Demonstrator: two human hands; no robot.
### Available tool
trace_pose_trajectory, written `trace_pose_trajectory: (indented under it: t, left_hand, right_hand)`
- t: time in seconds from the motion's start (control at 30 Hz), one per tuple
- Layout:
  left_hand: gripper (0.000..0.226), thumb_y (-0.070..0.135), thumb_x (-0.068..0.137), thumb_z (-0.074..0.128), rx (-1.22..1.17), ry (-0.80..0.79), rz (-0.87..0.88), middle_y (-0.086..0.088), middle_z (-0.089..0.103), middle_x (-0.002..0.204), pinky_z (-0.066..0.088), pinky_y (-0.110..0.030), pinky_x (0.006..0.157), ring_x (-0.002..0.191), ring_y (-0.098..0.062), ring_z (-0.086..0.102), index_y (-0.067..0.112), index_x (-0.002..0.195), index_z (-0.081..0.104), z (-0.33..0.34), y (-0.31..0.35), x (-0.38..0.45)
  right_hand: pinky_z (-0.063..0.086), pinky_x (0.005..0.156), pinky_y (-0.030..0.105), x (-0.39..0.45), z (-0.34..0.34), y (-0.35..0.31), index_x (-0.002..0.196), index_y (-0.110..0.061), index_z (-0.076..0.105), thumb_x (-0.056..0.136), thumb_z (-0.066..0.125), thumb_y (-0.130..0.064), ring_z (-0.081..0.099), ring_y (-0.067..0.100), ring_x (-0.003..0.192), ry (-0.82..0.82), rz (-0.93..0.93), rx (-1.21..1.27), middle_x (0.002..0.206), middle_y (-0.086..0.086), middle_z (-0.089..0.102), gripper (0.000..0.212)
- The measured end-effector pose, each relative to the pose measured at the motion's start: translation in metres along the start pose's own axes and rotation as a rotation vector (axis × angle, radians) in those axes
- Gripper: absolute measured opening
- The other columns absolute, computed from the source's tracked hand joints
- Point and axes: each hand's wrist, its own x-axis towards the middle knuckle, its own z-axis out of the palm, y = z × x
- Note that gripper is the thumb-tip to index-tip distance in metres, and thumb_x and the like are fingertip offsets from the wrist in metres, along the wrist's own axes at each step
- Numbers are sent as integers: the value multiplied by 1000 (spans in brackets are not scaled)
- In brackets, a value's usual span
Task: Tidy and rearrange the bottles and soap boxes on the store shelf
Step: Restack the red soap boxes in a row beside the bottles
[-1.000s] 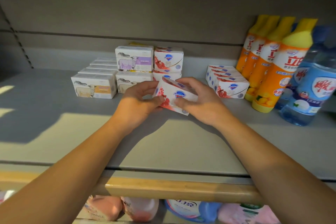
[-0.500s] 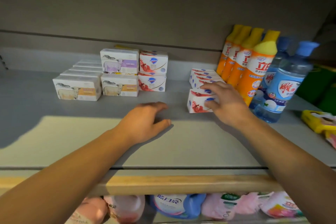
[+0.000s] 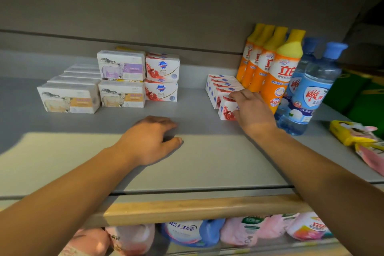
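Head-camera view over a grey store shelf [image 3: 207,162]: the person's right hand [image 3: 252,113] has its grip curled over a white-and-red soap box [image 3: 225,110], which stands on the shelf at the front of a row of matching boxes [image 3: 220,86] running back toward the rear wall. Just right of the grip, four orange bottles with yellow caps [image 3: 276,64] stand in a line, and two clear blue bottles with blue caps [image 3: 311,89] stand beside them. The left hand [image 3: 151,141] rests on the bare shelf well left of the grip, fingers loosely curled and holding nothing. Farther left and behind it, two red-and-white soap boxes [image 3: 162,78] sit stacked one on the other, touching a stack of two sheep-printed boxes [image 3: 121,81]; a further row of sheep-printed boxes [image 3: 68,97] lies flat beside those. Yellow and pink packets [image 3: 357,137] lie at the shelf's far right edge. Pink and blue refill pouches [image 3: 193,233] show on the level below.
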Motion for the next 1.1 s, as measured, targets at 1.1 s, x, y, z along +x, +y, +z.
trace_pose_trajectory:
  t: [1.1]
  left_hand:
    - [9, 26, 84, 67, -576, 315, -385, 16, 72, 91, 49, -22, 86, 87, -1, 66, 33, 89, 68, -23, -28, 0]
  right_hand:
    - [43, 97, 36, 53, 5, -103, 134, -20, 54, 85, 68, -39, 51, 26, 122, 43, -302, 391, 134, 5, 54, 54]
